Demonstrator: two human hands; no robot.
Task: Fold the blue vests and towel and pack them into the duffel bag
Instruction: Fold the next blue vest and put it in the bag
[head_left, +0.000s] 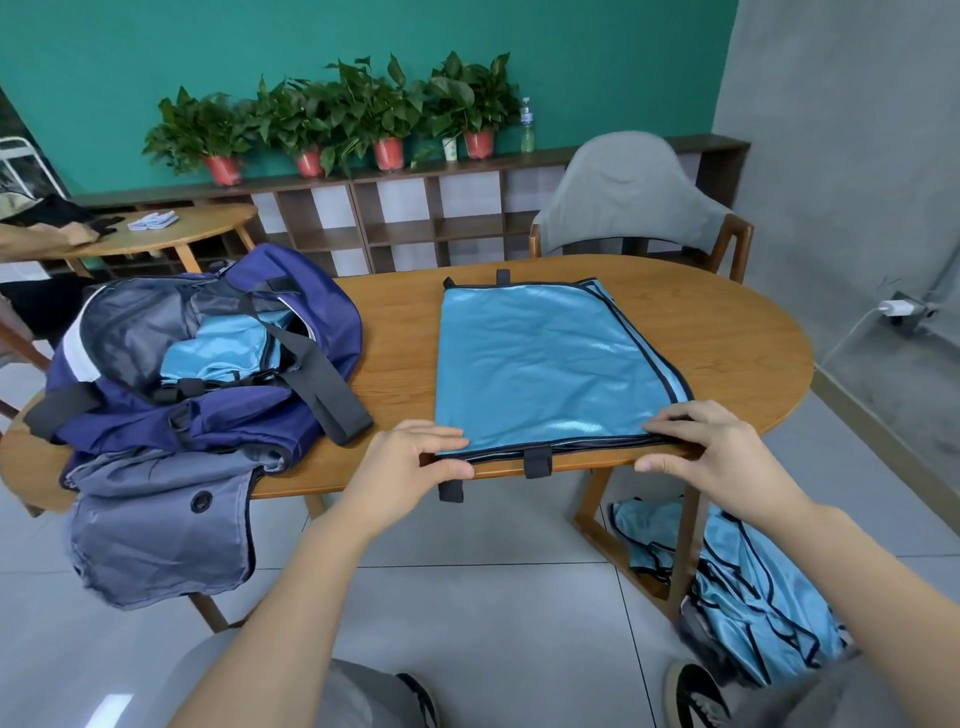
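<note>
Vest lay flat mid-frame on tabletop | left hand and right hand pinched its near corners | judged light, slick, floppy: corner hems grip best | duffel bag left, open.

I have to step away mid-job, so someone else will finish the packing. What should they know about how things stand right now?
Left hand pinches the near left corner of the blue vest lying flat on the table. Right hand pinches its near right corner.
The duffel bag lies open on the table to the left, with blue fabric already inside.
More blue vests lie heaped under the table on the right.
Done: at least one item packed.
Left: finish folding this vest, pack it, then fold and pack the heap. I cannot make out the towel.
</note>
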